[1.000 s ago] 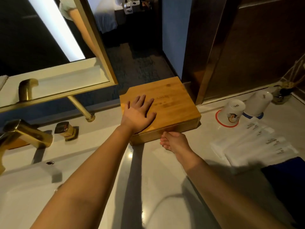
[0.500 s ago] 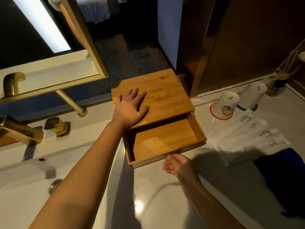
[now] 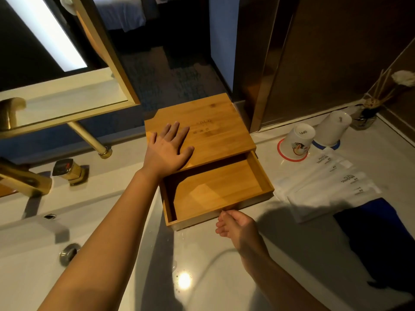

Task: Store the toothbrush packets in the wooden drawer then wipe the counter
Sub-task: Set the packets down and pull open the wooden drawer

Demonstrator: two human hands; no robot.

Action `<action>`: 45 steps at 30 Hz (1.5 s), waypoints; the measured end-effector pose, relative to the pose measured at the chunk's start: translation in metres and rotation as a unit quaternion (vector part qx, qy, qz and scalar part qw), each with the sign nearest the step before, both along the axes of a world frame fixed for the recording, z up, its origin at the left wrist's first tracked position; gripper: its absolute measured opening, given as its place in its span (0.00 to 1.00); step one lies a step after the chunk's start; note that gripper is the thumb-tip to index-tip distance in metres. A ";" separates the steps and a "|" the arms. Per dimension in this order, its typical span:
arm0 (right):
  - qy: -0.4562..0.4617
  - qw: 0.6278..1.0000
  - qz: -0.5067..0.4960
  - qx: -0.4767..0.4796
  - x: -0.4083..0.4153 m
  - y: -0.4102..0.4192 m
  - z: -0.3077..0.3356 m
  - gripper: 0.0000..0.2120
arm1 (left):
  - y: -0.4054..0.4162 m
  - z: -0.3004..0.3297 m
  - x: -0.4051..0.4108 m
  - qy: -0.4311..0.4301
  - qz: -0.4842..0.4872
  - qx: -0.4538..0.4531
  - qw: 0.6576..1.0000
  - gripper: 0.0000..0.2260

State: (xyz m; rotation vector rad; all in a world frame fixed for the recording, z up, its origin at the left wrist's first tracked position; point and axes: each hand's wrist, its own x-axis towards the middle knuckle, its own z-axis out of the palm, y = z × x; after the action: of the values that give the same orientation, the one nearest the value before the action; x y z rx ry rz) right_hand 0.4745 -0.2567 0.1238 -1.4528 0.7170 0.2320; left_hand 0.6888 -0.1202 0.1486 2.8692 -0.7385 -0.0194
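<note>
Left hand flat, fingers straight, pressed on the wooden box at frame centre; right hand curled at the front edge of the pulled-out drawer (grip unclear) — toothbrush packets on the counter, centre right, beside a dark blue cloth.

You have one wooden box with one open drawer, and two hands in view: a left hand and a right hand. On the surface stand two upturned paper cups, one dark blue cloth and one reed diffuser. You can count about four white packets, though their overlap leaves the number uncertain, plus one gold tap.
</note>
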 end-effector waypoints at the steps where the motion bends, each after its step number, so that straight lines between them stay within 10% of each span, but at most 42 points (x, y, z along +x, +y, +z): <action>1: -0.002 1.000 -0.002 -0.004 0.000 0.000 0.001 0.08 | 0.000 0.000 0.000 -0.001 0.002 0.000 1.000 0.30; 33: 0.039 0.997 0.073 -0.003 -0.045 -0.010 -0.008 0.08 | 0.000 -0.001 0.000 -0.002 0.000 0.007 1.000 0.29; 40: 0.042 0.950 0.175 -0.256 -0.050 -0.085 0.034 0.11 | 0.000 -0.001 0.001 -0.006 0.000 0.010 1.000 0.30; 45: -0.085 0.763 0.094 -0.634 -0.044 -0.147 0.021 0.10 | -0.001 -0.001 0.000 -0.010 0.001 0.005 1.000 0.30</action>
State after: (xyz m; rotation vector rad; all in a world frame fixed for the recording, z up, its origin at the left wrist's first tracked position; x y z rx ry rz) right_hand 0.4306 -0.4040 0.1447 -2.8125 0.5558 -0.3336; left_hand 0.6889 -0.1210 0.1481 2.8841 -0.7410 0.0059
